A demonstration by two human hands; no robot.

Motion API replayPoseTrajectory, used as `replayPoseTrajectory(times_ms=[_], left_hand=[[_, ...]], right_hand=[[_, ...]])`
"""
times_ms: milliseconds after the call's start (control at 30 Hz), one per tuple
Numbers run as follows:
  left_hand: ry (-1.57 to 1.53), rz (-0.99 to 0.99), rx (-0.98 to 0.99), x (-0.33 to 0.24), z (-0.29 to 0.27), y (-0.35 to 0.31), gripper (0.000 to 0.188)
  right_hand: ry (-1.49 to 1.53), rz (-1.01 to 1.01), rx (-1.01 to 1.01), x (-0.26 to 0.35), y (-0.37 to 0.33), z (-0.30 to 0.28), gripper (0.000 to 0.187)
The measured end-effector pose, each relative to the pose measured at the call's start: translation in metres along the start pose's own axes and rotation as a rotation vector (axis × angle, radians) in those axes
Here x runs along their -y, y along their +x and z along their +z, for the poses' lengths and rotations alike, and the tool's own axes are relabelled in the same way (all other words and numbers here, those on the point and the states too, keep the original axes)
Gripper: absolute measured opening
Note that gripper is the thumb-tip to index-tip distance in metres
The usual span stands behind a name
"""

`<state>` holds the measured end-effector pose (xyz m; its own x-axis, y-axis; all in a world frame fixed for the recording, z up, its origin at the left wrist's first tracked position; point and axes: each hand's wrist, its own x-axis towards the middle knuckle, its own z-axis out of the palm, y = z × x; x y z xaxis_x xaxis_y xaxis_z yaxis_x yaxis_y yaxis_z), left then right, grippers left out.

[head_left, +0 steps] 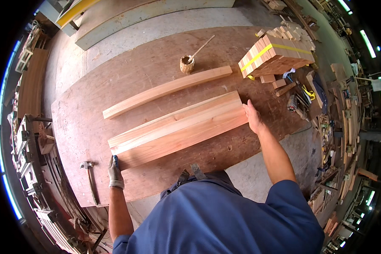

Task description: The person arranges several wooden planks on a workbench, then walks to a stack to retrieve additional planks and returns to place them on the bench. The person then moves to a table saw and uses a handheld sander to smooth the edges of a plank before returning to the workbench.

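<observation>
A thick, pale timber beam (178,135) lies slantwise before me on the brown wooden table, with lengthwise seams or grain lines along it. My left hand (115,172), in a grey glove with blue on it, holds the beam's near left corner; its fingers are partly hidden. At the opposite end, my bare right hand (252,117) rests flat against the end face, fingers stretched out. Beyond the beam lies a narrower, slightly curved-looking wooden strip (169,90), which neither hand touches.
A claw hammer (89,178) lies left of my gloved hand. Behind the strip stands a small pot (186,65) with a stick (202,47) in it. At the right are a yellow-strapped bundle of wood (275,57), small blocks (278,83) and several tools (299,101). The table edge (78,204) runs nearby.
</observation>
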<state>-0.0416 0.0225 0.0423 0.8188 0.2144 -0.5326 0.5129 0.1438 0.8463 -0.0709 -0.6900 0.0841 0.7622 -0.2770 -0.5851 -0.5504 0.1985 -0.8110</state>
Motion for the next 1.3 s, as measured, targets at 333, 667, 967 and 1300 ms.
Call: replayPoseTrajectory(times_ms=[333,667,967,1300], left_hand=[[0.029,-0.001,-0.005,0.000,0.002,0.000,0.053],[0.021,0.009,-0.041,0.002,0.005,0.000,0.052],[0.123,0.100,-0.016,-0.009,0.020,-0.014,0.049],[0.454,0.114,-0.107,0.018,-0.028,-0.037,0.057]], right_hand=[[0.029,-0.003,-0.014,0.000,-0.002,0.003,0.112],[0.009,-0.048,-0.015,0.004,-0.010,0.011,0.103],[-0.796,-0.255,-0.246,-0.014,-0.021,0.021,0.098],[-1.381,0.143,-0.122,-0.064,-0.141,-0.006,0.122]])
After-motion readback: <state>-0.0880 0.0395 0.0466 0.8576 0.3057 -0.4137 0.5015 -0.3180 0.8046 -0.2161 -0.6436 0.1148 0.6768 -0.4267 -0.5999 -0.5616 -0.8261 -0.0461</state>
